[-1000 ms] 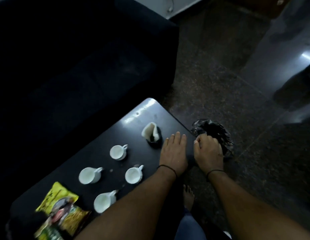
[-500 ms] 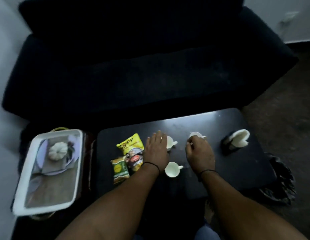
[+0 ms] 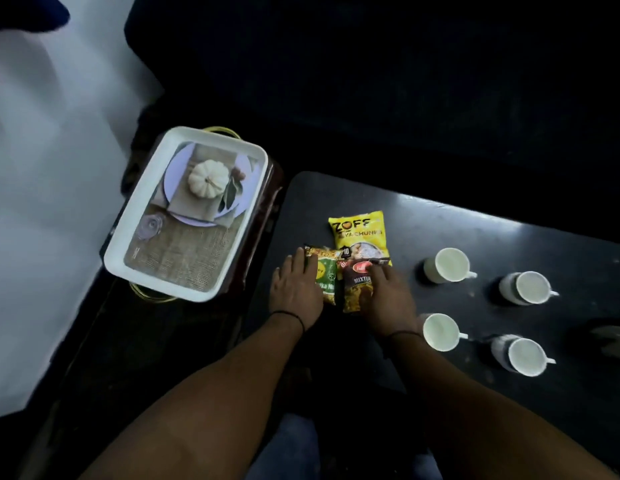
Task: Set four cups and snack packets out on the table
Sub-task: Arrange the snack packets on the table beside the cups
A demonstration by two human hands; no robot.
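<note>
Several white cups stand on the black table [image 3: 475, 223], two in a far row [image 3: 445, 265] [image 3: 528, 287] and two in a near row [image 3: 440, 332] [image 3: 523, 356], handles to the right. Three snack packets lie together at the table's left end. The yellow packet [image 3: 359, 230] lies farthest back. My left hand [image 3: 294, 292] rests flat on the green packet [image 3: 327, 278]. My right hand [image 3: 388, 299] rests with its fingers on the dark mixture packet [image 3: 357, 282]. Both hands partly cover their packets.
A white tray [image 3: 152, 284] with a pumpkin picture sits on a low stand left of the table. A dark sofa [image 3: 371, 81] runs behind the table. A dim napkin holder [image 3: 610, 337] shows at the right edge.
My view swung left along the table. Both hands left the cups and moved left onto the snack packets. The cups now stand to the right of my hands.
</note>
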